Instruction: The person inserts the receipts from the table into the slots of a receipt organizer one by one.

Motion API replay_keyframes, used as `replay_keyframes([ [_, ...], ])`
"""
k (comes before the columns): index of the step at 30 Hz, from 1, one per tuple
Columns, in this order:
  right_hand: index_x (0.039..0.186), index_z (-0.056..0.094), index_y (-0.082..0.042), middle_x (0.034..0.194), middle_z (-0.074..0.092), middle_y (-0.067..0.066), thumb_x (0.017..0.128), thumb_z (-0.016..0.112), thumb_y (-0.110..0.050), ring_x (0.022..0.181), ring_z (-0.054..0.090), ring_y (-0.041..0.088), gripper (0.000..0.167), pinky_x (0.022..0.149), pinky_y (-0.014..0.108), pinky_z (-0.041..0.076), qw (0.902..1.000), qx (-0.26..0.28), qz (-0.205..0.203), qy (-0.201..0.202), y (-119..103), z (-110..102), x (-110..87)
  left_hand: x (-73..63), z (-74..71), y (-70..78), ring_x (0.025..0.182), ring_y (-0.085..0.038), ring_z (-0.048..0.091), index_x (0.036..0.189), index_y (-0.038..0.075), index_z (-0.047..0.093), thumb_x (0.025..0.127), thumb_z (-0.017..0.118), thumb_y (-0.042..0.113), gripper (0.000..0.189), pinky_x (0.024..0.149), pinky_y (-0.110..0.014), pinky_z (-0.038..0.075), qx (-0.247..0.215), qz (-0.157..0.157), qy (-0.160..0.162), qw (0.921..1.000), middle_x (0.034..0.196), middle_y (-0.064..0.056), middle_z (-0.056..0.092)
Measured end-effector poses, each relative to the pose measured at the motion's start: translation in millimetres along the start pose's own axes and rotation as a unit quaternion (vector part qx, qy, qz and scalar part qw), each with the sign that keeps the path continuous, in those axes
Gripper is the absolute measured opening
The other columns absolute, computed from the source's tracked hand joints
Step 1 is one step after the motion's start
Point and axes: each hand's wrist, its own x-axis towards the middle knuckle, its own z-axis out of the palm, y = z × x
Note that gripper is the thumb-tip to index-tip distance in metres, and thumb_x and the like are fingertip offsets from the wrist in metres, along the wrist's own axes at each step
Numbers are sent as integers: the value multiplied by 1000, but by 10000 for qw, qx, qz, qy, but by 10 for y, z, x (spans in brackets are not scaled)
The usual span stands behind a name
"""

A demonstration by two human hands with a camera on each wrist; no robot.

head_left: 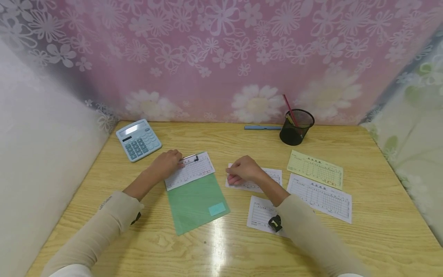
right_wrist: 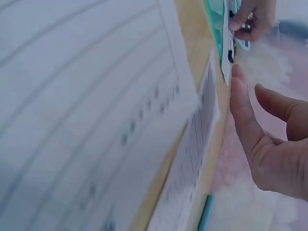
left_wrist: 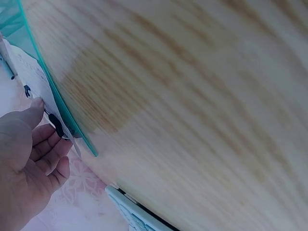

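Note:
A green translucent clipboard point(head_left: 194, 207) with a light blue label lies left of the table's middle. Under its metal clip point(head_left: 189, 157) is a white printed form point(head_left: 190, 171). My left hand point(head_left: 167, 163) holds the clip end, the thumb on the clip and the fingers by the board's edge in the left wrist view. My right hand point(head_left: 243, 169) hovers at the left end of another white form point(head_left: 268, 179). In the right wrist view its thumb and forefinger point(right_wrist: 243, 103) are apart, with nothing seen between them.
A blue calculator point(head_left: 139, 140) lies at the back left. A blue pen point(head_left: 262, 127) and a black mesh pen cup point(head_left: 294, 130) stand along the back. On the right are a yellow form point(head_left: 315, 169), a white form point(head_left: 320, 198) and one partly under my right sleeve point(head_left: 261, 213).

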Motion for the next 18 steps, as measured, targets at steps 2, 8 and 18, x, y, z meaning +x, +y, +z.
replay_keyframes([
  [2,100,67,3,87,72,14,91,63,-18,74,72,19,23,70,32,58,9999,-58,-59,68,44,-123,-64,-5,-4,-6,90,-25,59,100,2,63,94,60,28,27,80,-39,51,-151,-68,17,9999,95,-9,61],
  [8,113,62,4,106,69,21,91,64,-20,90,69,24,32,82,36,56,9984,-283,-309,389,209,-581,-283,3,-15,-15,82,-21,57,93,4,62,92,62,28,25,73,-39,50,-348,-124,96,9993,88,-6,59],
  [18,131,51,2,121,59,22,90,61,-43,105,60,32,62,89,44,50,9826,-1409,-431,1134,634,-1404,-667,7,-7,-30,81,-21,56,95,5,61,91,63,31,27,72,-38,48,-485,-271,-15,9985,89,-7,60],
])
